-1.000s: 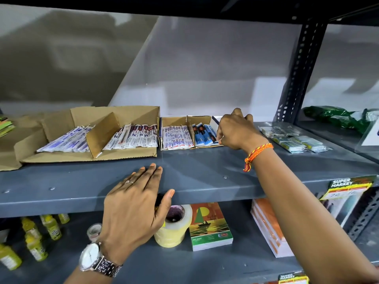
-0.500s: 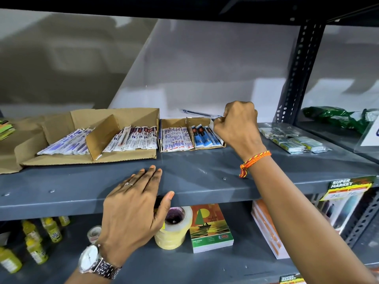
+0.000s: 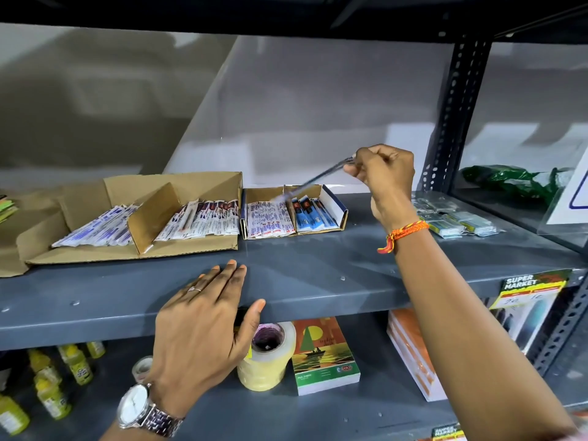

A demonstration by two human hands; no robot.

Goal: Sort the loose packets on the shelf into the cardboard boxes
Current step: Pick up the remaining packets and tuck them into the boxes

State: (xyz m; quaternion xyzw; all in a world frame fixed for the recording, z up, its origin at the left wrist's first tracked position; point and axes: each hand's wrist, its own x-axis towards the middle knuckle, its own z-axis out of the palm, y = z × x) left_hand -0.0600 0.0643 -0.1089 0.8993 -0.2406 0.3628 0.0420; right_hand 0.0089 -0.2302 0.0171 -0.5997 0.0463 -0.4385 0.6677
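Observation:
My right hand is raised above the grey shelf and pinches one end of a long thin clear packet. The packet slants down to the left, its far end over the small cardboard box. That box holds white packets on its left and blue packets on its right. A large cardboard box to the left has a divider and rows of white packets. My left hand lies flat and open on the shelf's front edge.
Loose clear packets lie on the shelf right of my right hand, by the perforated upright post. A green bag sits further right. The lower shelf holds a tape roll, a notebook and yellow bottles.
My right hand has lifted from beside the small box and drawn a thin clear packet up and to the right. My left hand has stayed on the shelf edge.

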